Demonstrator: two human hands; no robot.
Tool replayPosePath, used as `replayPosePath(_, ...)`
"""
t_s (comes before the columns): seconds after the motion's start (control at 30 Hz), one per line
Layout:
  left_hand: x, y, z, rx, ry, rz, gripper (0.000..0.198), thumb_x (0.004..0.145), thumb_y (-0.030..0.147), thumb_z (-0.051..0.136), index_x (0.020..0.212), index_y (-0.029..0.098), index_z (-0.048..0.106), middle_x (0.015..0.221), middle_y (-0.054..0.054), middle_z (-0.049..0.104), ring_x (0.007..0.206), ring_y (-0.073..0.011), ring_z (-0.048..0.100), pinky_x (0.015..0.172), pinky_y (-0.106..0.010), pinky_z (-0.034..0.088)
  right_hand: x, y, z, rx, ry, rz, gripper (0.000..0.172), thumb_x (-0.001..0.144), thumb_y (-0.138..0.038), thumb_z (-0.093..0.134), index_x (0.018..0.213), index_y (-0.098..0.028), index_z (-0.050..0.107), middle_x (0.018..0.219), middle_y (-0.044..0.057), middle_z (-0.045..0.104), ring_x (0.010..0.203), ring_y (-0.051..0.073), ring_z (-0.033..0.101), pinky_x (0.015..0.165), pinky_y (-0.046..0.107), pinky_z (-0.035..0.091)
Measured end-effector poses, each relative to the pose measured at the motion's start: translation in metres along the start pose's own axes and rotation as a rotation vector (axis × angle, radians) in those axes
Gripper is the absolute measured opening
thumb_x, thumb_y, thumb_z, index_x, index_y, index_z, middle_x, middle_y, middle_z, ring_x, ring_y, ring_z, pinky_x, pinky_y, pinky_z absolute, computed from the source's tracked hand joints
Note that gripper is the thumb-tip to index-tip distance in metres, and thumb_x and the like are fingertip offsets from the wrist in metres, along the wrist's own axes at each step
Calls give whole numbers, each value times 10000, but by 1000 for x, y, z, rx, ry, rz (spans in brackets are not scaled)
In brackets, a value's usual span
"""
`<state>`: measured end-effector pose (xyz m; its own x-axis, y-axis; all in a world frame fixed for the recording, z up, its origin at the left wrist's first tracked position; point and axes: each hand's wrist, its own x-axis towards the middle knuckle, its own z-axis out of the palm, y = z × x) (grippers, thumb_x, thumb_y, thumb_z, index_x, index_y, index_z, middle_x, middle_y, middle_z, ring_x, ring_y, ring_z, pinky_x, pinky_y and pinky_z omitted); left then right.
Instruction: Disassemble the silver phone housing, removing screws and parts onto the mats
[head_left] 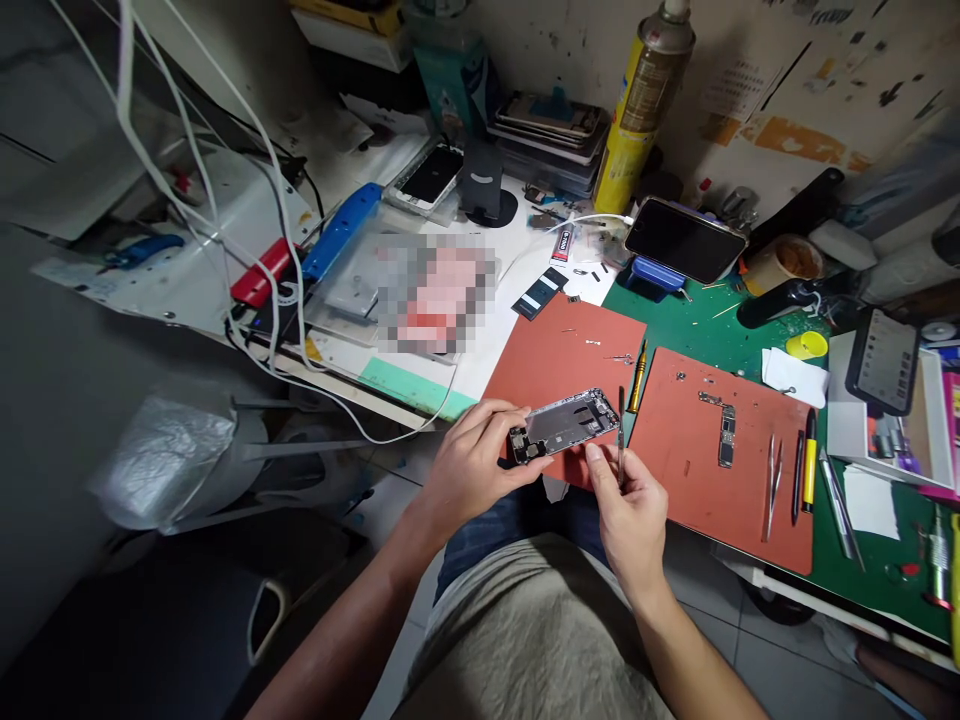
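An opened phone housing (566,424), with a silver-grey inside and small parts along its ends, is tilted above the front edge of the red mat. My left hand (480,450) grips its left end between thumb and fingers. Upright in the closed fingers of my right hand (631,505) is a slim metal tool (621,430) with a dark upper end, close to the housing's right end; its exact kind is unclear. A logic board (726,435) lies on the right red mat (686,500), left of tweezers (774,485). Behind the housing is a gold screwdriver (637,378).
A phone battery (539,293) lies at the left mat's back edge (592,325). Beyond it, a phone (686,240) leans on a blue stand. A yellow spray can (645,100) stands at the back. White cables (281,240) hang at left; a white box (889,420) sits right.
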<state>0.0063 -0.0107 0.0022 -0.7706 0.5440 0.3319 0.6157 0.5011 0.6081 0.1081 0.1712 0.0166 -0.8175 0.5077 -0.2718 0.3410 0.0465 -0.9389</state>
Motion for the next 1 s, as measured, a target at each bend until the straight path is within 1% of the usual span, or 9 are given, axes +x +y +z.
replayPosePath(0.27, -4, 3, 3, 22, 21, 14, 329, 963, 353, 789, 1226, 246, 622, 1203, -109, 757, 1166, -278, 712, 1011, -465, 619, 14, -9, 9, -28, -45, 77, 510, 943, -660, 683, 753, -189, 647, 632, -52, 446, 591, 111, 363, 550, 244, 343)
replayPosePath(0.4, -7, 6, 4, -14, 15, 14, 473, 924, 431, 838, 1303, 255, 615, 1236, -107, 759, 1193, -295, 699, 1043, -495, 606, 17, -6, 9, -17, -35, 95, 501, 933, -655, 688, 763, -185, 652, 619, -60, 417, 579, 107, 329, 529, 248, 307)
replayPosePath(0.47, -6, 10, 3, -49, 24, -15, 483, 941, 446, 817, 1331, 248, 611, 1226, -105, 758, 1190, -292, 701, 1037, -488, 607, 15, -6, 8, 11, -26, 102, 505, 922, -661, 697, 741, -196, 617, 607, -66, 398, 570, 105, 318, 522, 246, 302)
replayPosePath(0.57, 1, 21, 0, -86, 67, -121, 311, 1047, 343, 681, 1335, 241, 623, 1232, -93, 768, 1177, -259, 720, 1029, -454, 611, 6, -7, 4, 70, -52, 78, 476, 933, -635, 703, 766, -196, 630, 670, -32, 513, 618, 119, 424, 576, 244, 390)
replayPosePath(0.63, 9, 29, -1, -129, 84, -198, 278, 1073, 300, 627, 1345, 243, 632, 1236, -77, 783, 1143, -233, 749, 1018, -423, 624, -2, -7, 2, 79, -75, 56, 450, 952, -608, 698, 790, -191, 653, 735, -7, 577, 667, 130, 477, 614, 245, 424)
replayPosePath(0.7, 16, 36, -1, -189, 74, -248, 284, 1075, 303, 620, 1350, 237, 645, 1208, -65, 802, 1078, -213, 779, 972, -385, 646, -10, -8, 0, 45, -74, 40, 452, 957, -597, 700, 762, -194, 635, 711, -19, 539, 647, 122, 437, 586, 241, 387)
replayPosePath(0.8, 22, 44, 0, -214, 44, -251, 262, 1075, 307, 616, 1313, 222, 685, 1182, -60, 821, 1033, -212, 797, 930, -366, 660, -18, -8, -2, -14, -55, 14, 471, 949, -599, 707, 724, -200, 595, 659, -51, 404, 612, 106, 320, 537, 245, 291)
replayPosePath(0.9, 23, 49, 0, -200, 22, -236, 258, 1080, 286, 592, 1302, 219, 704, 1220, -57, 820, 1082, -222, 794, 974, -375, 647, -22, -9, -2, -12, -56, 8, 473, 953, -603, 697, 732, -200, 584, 672, -56, 363, 619, 104, 287, 539, 248, 269)
replayPosePath(1.0, 22, 50, -3, -251, 5, -284, 272, 1077, 281, 577, 1298, 221, 722, 1233, -56, 821, 1101, -218, 793, 1004, -360, 637, -21, -8, -2, 8, -67, 23, 475, 958, -604, 695, 736, -202, 570, 679, -57, 356, 626, 103, 282, 549, 249, 265)
